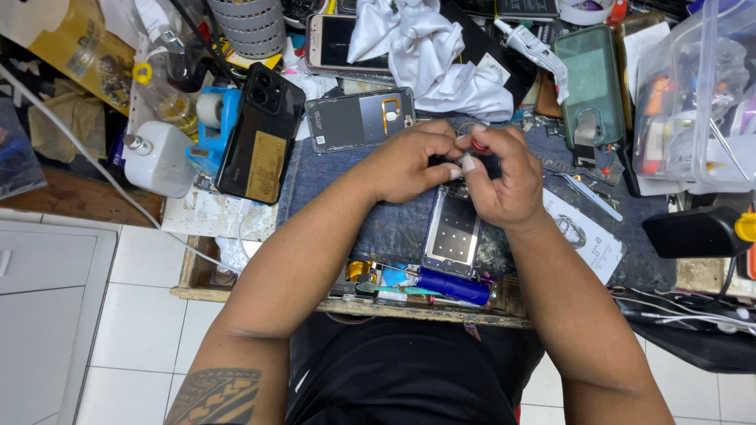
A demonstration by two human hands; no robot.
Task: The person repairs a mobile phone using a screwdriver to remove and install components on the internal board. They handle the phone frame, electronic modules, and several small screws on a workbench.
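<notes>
An opened phone frame [451, 232] lies on the dark blue work mat [378, 228], its top end under my hands. My left hand [409, 161] and my right hand [504, 177] meet above that end, fingers pinched together around a small part [478, 145] with a red tip. What exactly the part is I cannot tell. A blue-handled screwdriver [453, 286] lies at the mat's near edge, below the phone frame.
A black phone [261, 134] leans at the left beside a blue tape dispenser [214, 122] and a white bottle [157, 160]. A grey phone back [361, 120], a white cloth [425, 51], a green phone case [591, 83] and a clear plastic box [697, 94] crowd the far side.
</notes>
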